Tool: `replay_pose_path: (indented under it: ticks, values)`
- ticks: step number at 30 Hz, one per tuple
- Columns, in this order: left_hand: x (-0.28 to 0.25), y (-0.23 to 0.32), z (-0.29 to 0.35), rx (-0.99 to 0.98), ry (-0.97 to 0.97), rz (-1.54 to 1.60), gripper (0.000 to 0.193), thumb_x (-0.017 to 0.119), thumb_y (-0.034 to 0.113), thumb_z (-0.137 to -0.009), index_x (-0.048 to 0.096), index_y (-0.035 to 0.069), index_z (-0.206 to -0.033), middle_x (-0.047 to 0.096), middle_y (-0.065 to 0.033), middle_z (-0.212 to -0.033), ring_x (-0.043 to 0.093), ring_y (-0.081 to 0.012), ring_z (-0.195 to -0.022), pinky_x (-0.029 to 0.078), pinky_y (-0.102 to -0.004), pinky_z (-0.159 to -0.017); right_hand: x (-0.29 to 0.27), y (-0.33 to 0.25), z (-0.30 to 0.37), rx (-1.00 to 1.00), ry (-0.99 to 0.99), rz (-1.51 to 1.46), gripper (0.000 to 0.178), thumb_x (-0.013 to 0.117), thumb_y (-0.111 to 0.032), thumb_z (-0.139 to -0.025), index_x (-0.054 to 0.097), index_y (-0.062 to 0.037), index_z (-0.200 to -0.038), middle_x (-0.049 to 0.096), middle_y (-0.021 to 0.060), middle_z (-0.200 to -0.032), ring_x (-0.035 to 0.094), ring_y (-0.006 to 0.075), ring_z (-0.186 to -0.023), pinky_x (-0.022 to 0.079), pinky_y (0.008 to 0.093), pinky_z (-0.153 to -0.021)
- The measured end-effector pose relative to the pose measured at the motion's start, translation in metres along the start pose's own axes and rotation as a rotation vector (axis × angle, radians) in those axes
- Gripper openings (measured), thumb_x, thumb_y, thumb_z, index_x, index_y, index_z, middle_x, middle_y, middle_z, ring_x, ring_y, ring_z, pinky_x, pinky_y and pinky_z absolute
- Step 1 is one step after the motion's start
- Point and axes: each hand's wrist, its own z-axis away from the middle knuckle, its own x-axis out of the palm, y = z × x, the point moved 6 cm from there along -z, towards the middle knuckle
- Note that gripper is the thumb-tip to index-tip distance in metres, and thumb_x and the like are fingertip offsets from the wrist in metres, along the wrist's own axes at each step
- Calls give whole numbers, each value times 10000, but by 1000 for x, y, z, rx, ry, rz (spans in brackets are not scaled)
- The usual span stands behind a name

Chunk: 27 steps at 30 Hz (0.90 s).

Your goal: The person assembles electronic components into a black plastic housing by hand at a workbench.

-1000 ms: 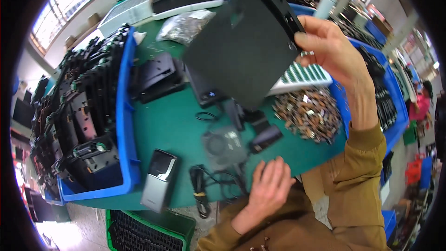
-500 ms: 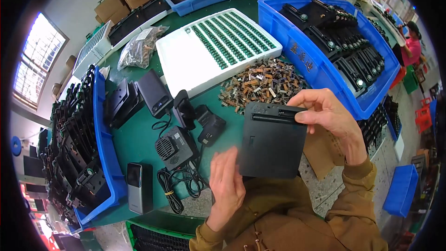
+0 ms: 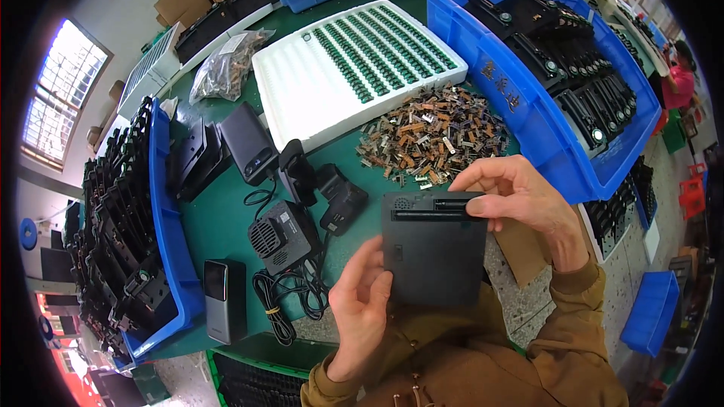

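A flat black plastic housing (image 3: 435, 260) is held up in front of me. It has a long slot near its top edge, a small round grille at the upper left and a small rectangular opening lower down. My right hand (image 3: 520, 200) pinches its upper right corner, thumb on the front face, fingertips behind. At the left edge my left hand (image 3: 363, 305) takes hold with bent fingers, the thumb by the front. Just beyond the housing lies a heap of small brown and silver metal parts (image 3: 434, 136) on the green table.
Behind the heap stands a white foam tray (image 3: 302, 83) with rows of green parts. Blue bins (image 3: 501, 105) of black housings flank the table. At the left are a black fan device (image 3: 279, 237), coiled cable (image 3: 277, 320) and a grey power bank (image 3: 225, 301). A person in pink (image 3: 679, 87) is far right.
The housing has shifted slightly left and down and is turned more squarely toward me. My left hand has gone from flat fingers beside it to bent fingers at its left edge.
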Motion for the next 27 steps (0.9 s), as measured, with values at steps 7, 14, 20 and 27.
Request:
replay_pose_path:
  ticks: [7, 14, 20, 27]
  values:
    - [20, -9, 10, -344, -185, 800, 495, 552, -67, -956, 434, -66, -1437, 654, -157, -1188, 654, -188, -1044, 540, -255, -855, 14, -1, -1, -172, -102, -319, 572, 759, 106, -681, 650, 14, -1235, 674, 68, -1055, 660, 148, -912, 571, 291, -755]
    - [45, -14, 24, -478, -431, 1245, 474, 535, -61, -968, 434, -42, -1431, 627, -165, -1218, 662, -214, -1039, 595, -361, -866, 48, -2, -17, -360, -217, 117, 456, 804, -21, -746, 688, -47, -1186, 655, 42, -1134, 600, 122, -1013, 488, 303, -896]
    - [31, -33, 42, -444, -268, 733, 412, 614, 59, -969, 508, -10, -1361, 606, -149, -1243, 639, -189, -1053, 566, -360, -907, 54, -10, -16, -265, -220, 45, 495, 746, 7, -770, 603, -33, -1242, 707, 52, -987, 635, 128, -928, 488, 279, -847]
    - [4, -8, 29, -162, 40, 337, 338, 519, -16, -997, 569, -55, -1329, 584, -131, -1327, 583, -228, -1219, 501, -346, -1005, 39, -2, -35, -207, -264, 163, 481, 738, -47, -778, 587, -5, -1233, 716, 85, -989, 651, 151, -925, 501, 296, -844]
